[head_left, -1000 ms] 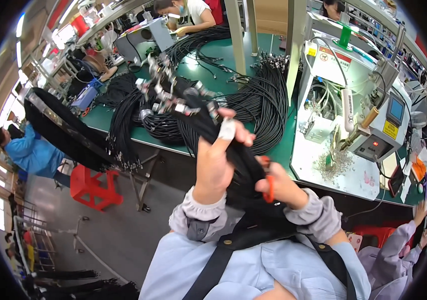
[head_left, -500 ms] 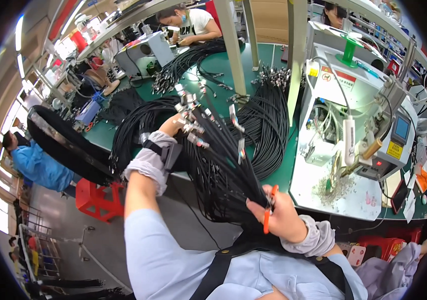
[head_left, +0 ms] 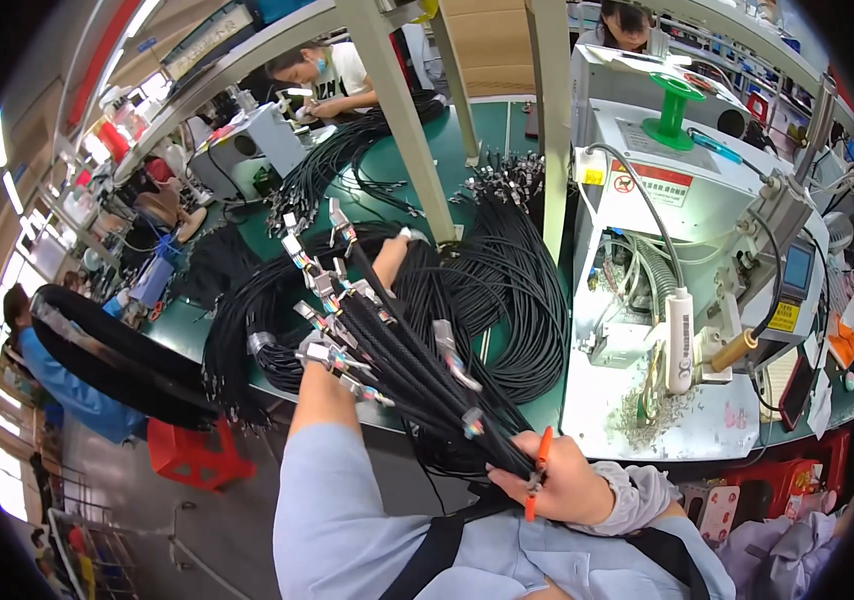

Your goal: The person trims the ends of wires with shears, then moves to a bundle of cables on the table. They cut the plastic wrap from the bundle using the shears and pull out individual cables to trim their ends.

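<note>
A thick bundle of black cables [head_left: 417, 375] slants up and left from my right hand [head_left: 557, 480], with small metal connectors and coloured wires at its far end. My right hand is closed round the bundle's lower end and also holds orange-handled pliers [head_left: 545, 447]. My left hand [head_left: 389, 262] reaches past the bundle over the bench, its fingers stretched toward a large coil of black cables [head_left: 517, 310]. One fingertip has a white cover. The raised bundle hides part of my left forearm and wrist.
Metal posts [head_left: 402, 120] stand on the green bench [head_left: 492, 125]. At right is a bench machine [head_left: 637, 170] with a green spool [head_left: 673, 110]. More cables [head_left: 232, 350] lie at left, with a red stool [head_left: 197, 455] below. Co-workers sit at the far side and left.
My left hand has left the connector end of the bundle and reached forward to the coil. The bundle has swung lower and left; my right hand keeps its grip, slightly lower. The view has shifted.
</note>
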### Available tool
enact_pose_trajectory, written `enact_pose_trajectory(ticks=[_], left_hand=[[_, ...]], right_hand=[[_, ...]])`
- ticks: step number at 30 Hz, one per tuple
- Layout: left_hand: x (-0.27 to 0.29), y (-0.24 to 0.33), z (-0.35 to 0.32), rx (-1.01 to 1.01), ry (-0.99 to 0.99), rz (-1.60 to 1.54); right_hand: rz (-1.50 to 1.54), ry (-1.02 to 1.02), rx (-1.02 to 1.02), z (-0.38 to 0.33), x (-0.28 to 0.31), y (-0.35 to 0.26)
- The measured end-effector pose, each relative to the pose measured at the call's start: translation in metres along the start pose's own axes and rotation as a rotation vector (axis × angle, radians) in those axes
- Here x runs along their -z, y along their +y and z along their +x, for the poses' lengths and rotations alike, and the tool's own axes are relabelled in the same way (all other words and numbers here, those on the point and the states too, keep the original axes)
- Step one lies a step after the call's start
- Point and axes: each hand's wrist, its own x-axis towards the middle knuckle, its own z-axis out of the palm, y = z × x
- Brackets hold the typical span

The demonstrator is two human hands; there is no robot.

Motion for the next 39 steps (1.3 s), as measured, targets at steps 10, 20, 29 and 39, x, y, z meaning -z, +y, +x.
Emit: enact_pose_trajectory(ticks=[10, 20, 29, 39], left_hand=[[-0.008, 0.014, 0.001, 0.145, 0.178, 0.007], [0.082, 0.081, -0.142, -0.060, 0.256, 0.230], [0.092, 0.195, -0.243, 0.361, -0.119, 0.138], [-0.004, 0.242, -0.261, 0.351, -0.328, -0.994]], right_hand=[[-0.084, -0.161, 0.127, 0.007, -0.020, 0.028], [0.017, 0.116, 0.075, 0.001, -0.039, 0.040], [0.383, 0.168, -0.132, -0.012, -0.056, 0.054], [0.587, 0.036, -0.251, -0.039, -0.084, 0.048]])
